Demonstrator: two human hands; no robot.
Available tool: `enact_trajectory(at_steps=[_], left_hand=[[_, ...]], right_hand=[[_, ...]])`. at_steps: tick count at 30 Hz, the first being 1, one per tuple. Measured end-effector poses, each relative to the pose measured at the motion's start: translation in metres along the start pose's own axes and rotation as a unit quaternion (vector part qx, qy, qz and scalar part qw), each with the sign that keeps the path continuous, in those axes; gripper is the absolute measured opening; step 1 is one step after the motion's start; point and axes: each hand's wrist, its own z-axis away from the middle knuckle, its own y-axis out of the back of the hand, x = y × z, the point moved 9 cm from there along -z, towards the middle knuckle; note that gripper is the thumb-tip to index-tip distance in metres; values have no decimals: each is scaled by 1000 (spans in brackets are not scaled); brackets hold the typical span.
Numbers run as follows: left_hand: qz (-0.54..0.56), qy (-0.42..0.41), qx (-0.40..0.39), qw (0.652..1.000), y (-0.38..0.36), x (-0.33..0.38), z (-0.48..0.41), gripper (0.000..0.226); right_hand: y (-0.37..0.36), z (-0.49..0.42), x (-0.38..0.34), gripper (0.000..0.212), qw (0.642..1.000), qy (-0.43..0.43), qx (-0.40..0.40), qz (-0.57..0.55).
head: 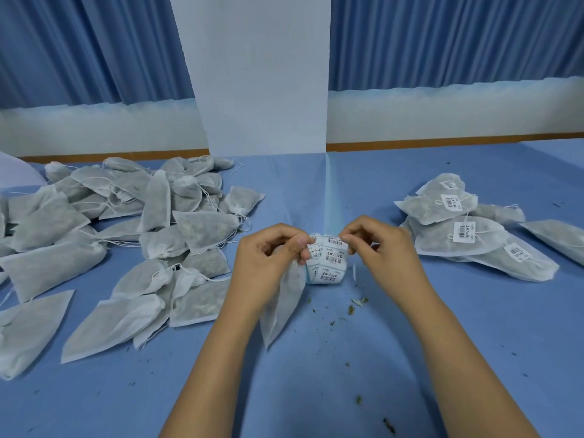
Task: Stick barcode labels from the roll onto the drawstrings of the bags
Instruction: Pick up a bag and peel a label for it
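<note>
The label roll (327, 262) stands centre, near you, between your hands. Your right hand (379, 248) pinches a label's edge at its top. Your left hand (268, 257) grips a bag (282, 308) by the neck. Peel askew and the label may curl onto your fingers. Barcodes show, but the characters beneath are too small to read.

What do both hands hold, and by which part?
Left hand grips a bag by its top; right hand pinches a label at its edge, on the roll.
</note>
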Motion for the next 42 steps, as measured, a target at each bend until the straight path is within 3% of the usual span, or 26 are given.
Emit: enact_trajectory(at_steps=[6,10,13,16,18,21,25,30,33,42], left_hand=[[47,-12,13,999,8,2,-2,10],[-97,-23,45,994,13,-3,-2,19],[-221,-48,-7,974,2,-4,-3,13],[-225,-40,-58,972,-13,-7,-1,4],[-194,-28,-80,977,-20,-8,1,10],[-141,6,-76,987,-17,-11,0,17],[-131,-5,-13,991,-7,-7,0,15],[-164,-39,74,983,11,2,2,14],[-151,-32,69,986,9,2,2,15],[-133,-9,36,990,0,-1,2,20]], right_hand=[[-23,6,-12,17,998,9,-55,6],[-28,13,-32,8,990,92,-76,76],[-17,14,-45,8,986,138,-42,84],[-7,14,-50,8,985,151,-1,88],[-1,13,-47,9,987,133,36,83],[5,9,-26,9,997,35,75,-7],[-6,7,-7,11,997,-56,34,-50],[-27,12,-11,11,993,-58,-48,-89],[-30,13,-13,14,990,-59,-70,-104],[-28,10,-14,14,983,-58,-24,-173]])
